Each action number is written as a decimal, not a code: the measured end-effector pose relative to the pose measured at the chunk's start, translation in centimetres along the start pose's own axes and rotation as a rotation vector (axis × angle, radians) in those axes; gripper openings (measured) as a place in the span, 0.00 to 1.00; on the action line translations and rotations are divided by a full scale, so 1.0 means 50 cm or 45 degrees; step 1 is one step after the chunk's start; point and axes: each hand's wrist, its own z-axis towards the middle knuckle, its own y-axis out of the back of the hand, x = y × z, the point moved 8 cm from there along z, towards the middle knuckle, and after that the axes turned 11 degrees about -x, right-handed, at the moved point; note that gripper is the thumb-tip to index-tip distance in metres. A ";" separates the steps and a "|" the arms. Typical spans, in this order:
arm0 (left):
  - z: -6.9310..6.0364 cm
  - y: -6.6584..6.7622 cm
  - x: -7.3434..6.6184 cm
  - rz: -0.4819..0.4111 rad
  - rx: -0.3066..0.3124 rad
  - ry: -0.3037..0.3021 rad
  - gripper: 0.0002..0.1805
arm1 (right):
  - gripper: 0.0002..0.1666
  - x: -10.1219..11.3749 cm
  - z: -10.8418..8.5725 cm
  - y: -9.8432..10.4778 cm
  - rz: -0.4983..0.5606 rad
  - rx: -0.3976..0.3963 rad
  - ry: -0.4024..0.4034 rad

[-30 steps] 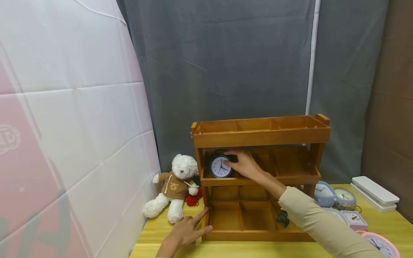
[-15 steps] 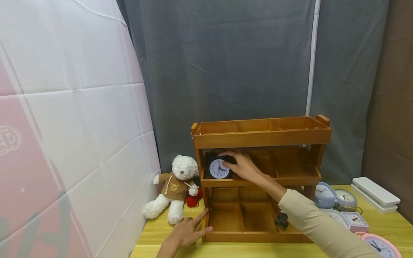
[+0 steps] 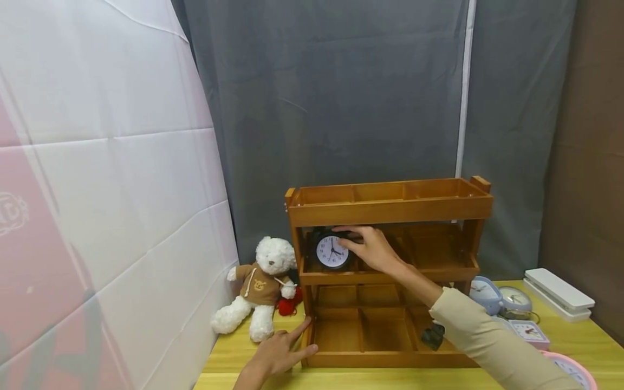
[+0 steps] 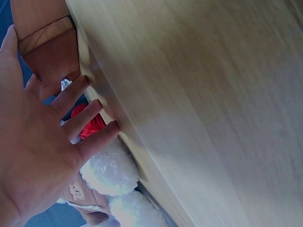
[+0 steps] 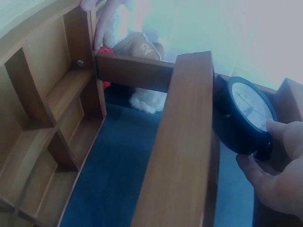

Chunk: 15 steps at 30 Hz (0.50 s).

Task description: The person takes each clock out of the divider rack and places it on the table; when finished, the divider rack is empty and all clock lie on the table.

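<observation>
A black round alarm clock (image 3: 333, 252) with a white dial stands in the left compartment of the middle tier of a brown wooden shelf (image 3: 390, 212). My right hand (image 3: 372, 250) pinches the clock's upper right side, thumb at the edge of the dial and fingers behind. In the right wrist view the clock (image 5: 251, 106) sits tilted in the frame behind the shelf's front rail. My left hand (image 3: 278, 349) is spread against the shelf's lower left post. Its fingers (image 4: 87, 111) look straight in the left wrist view, the fingertips near the yellow wooden table (image 4: 203, 94).
A white teddy bear (image 3: 263, 287) in a brown hoodie sits left of the shelf, beside a red yarn-like item (image 3: 288, 303). At right lie a blue clock (image 3: 485, 295), a pink square clock (image 3: 530, 333), a pink round clock (image 3: 572, 371) and a white flat device (image 3: 559, 292).
The right hand and black clock have shifted only slightly within the compartment; the clock dipped left, then straightened. The left hand keeps its place. The head view has turned a little.
</observation>
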 end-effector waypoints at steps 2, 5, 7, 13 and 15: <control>0.001 0.001 0.001 -0.004 0.002 0.004 0.43 | 0.20 0.003 -0.004 0.012 0.012 0.002 -0.004; 0.003 0.002 0.000 -0.018 0.016 0.013 0.42 | 0.20 0.008 -0.015 0.026 0.024 0.016 -0.002; 0.003 0.001 -0.001 -0.022 0.023 0.013 0.41 | 0.19 0.009 -0.023 0.036 0.027 0.026 -0.003; 0.005 -0.001 0.000 -0.032 0.027 0.022 0.41 | 0.19 0.004 -0.053 0.074 0.016 0.031 -0.012; 0.006 0.000 0.001 -0.034 0.024 0.023 0.41 | 0.19 0.001 -0.065 0.090 0.000 0.023 -0.013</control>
